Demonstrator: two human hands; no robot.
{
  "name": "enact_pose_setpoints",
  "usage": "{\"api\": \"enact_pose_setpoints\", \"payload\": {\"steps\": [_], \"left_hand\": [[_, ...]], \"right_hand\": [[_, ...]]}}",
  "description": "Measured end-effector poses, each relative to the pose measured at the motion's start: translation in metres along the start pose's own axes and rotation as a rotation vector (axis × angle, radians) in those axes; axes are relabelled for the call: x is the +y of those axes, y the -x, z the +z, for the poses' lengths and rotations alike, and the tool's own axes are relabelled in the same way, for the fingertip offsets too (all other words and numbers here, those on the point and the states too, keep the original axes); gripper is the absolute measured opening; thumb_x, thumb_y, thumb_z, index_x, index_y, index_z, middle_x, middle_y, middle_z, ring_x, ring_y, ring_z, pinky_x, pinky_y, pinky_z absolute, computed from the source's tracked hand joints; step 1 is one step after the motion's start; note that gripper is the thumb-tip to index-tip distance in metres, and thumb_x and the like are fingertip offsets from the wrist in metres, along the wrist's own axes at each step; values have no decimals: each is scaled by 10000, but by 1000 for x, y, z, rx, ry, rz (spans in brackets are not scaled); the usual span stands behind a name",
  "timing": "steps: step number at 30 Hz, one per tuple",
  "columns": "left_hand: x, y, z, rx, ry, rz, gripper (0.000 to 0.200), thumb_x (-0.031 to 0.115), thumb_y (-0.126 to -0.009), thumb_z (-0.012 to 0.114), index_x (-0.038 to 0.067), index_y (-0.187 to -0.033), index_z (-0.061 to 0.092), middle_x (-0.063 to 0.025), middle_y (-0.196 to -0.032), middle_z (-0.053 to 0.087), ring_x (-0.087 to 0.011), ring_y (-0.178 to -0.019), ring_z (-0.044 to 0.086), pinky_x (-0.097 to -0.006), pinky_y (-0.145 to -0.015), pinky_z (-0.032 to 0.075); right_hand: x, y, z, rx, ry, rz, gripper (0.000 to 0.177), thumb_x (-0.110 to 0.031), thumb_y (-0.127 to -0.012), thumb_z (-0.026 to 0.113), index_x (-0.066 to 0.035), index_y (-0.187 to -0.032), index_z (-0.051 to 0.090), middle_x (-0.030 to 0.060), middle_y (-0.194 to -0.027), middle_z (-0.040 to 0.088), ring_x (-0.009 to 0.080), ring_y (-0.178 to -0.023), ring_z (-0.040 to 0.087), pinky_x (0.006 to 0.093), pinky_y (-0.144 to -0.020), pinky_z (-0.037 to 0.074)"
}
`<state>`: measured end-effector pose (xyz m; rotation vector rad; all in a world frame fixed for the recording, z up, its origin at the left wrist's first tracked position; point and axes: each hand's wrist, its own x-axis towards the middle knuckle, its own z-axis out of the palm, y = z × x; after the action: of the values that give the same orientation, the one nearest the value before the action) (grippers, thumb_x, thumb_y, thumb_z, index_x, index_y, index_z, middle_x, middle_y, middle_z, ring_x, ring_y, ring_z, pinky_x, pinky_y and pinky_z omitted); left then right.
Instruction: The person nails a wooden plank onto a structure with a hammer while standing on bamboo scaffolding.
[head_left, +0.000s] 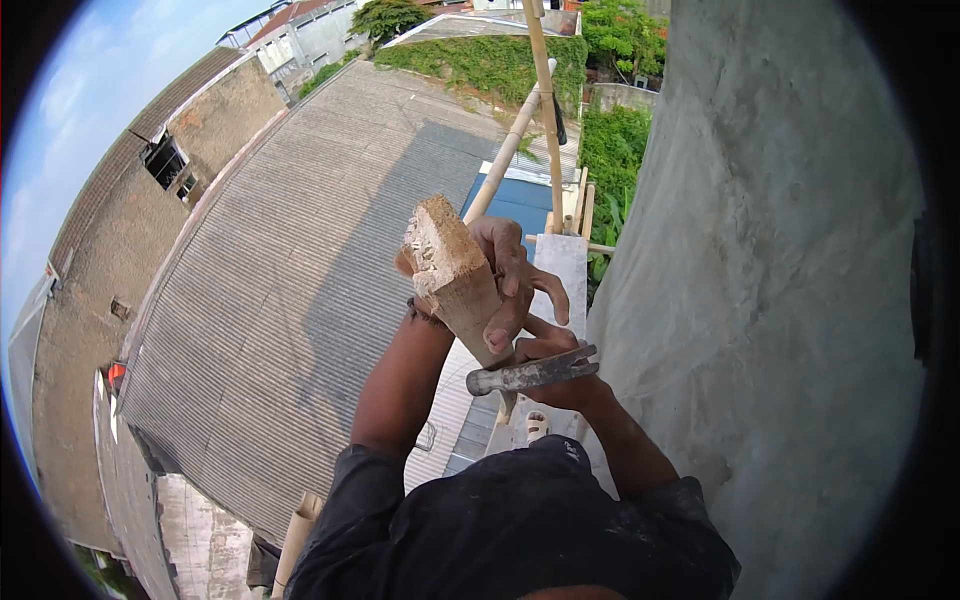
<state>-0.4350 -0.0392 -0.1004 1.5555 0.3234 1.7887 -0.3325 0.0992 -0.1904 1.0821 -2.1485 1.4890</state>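
Note:
A thick wooden beam (455, 275) points up toward the camera, its top end rough and splintered. My left hand (505, 265) is around the upper part of the beam, with some fingers spread past its right side. Lower and to the right, my right hand (555, 365) is closed on a claw hammer (530, 374). The hammer's worn metal head lies roughly level, just below the beam's lower visible part, with the claw to the right. Most of the hammer's handle is hidden.
A rough grey wall (760, 250) rises close on the right. Bamboo poles (510, 150) stand ahead, beside a narrow plank (562, 265). A sandalled foot (537, 425) shows below. Far beneath on the left lies a corrugated roof (260, 260).

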Motion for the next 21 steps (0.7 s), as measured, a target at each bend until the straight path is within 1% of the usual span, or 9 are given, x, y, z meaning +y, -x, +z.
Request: {"api": "enact_pose_setpoints", "payload": {"steps": [2, 5, 7, 8, 11, 14, 17, 18, 21], "left_hand": [[-1, 4, -13, 8, -104, 42, 411, 389, -888, 650, 16, -1062, 653, -138, -637, 665, -269, -602, 694, -577, -934, 416], [-2, 14, -2, 155, -314, 50, 772, 612, -787, 671, -11, -1231, 571, -180, -864, 677, -252, -749, 694, -519, -865, 490], [-4, 6, 32, 749, -574, 17, 1127, 779, -650, 664, -22, -1395, 393, -182, -978, 639, -226, -812, 660, -438, -781, 538], [-10, 4, 35, 720, -693, 91, 1296, 828, -575, 685, -40, -1441, 266, -164, -1002, 599, -200, -827, 621, -365, -686, 545], [-14, 9, 53, 1003, -1087, -94, 1201, 760, -638, 711, -63, -1407, 296, -135, -956, 576, -190, -788, 606, -343, -654, 524], [-12, 30, 44, 982, -967, -14, 1104, 665, -678, 737, -65, -1383, 302, -106, -926, 540, -173, -752, 573, -318, -636, 489], [-7, 50, 42, 1000, -910, 34, 1051, 644, -686, 738, -48, -1361, 323, -94, -927, 516, -161, -749, 544, -314, -643, 466], [-8, 59, 39, 1015, -895, 48, 1050, 655, -689, 728, -43, -1360, 322, -91, -933, 510, -160, -754, 540, -310, -650, 462], [-18, 72, 41, 1048, -894, 75, 1046, 683, -690, 707, -32, -1355, 335, -84, -928, 506, -155, -756, 533, -300, -650, 455]], "right_hand": [[-4, 0, -3, 33, 142, -23, 194, -71, -662, 776, -32, -650, 586, 278, -1309, 539, 328, -852, 702, 373, -620, 560], [1, 4, 2, 181, 148, -9, 180, -73, -657, 777, -36, -650, 600, 283, -1303, 540, 336, -847, 708, 369, -620, 566], [-1, 6, 2, 197, 151, 95, 128, -65, -672, 767, -23, -711, 652, 270, -1298, 549, 314, -965, 694, 373, -708, 567], [-5, 4, 3, 208, 140, 94, 134, -71, -685, 765, -18, -772, 678, 264, -1281, 564, 303, -1019, 675, 377, -754, 556], [-18, 0, 4, 216, 77, 179, 255, -102, -736, 764, -20, -973, 718, 208, -1160, 645, 253, -1072, 645, 376, -857, 518], [-29, -4, -11, 12, -169, 544, 402, -176, -803, 765, -38, -1153, 623, 131, -990, 655, 227, -937, 644, 364, -827, 507], [-41, -15, -36, -75, 32, 560, 396, -164, -790, 781, -4, -1111, 613, 79, -889, 619, 172, -833, 621, 310, -799, 490], [-44, -20, -49, -228, 164, 462, 487, -328, -866, 703, -6, -1202, 561, 152, -997, 644, 269, -939, 633, 377, -876, 484], [-70, -54, -73, -457, 163, 512, 503, -431, -887, 647, -8, -1154, 590, 188, -986, 639, 300, -949, 631, 390, -896, 474]]}}
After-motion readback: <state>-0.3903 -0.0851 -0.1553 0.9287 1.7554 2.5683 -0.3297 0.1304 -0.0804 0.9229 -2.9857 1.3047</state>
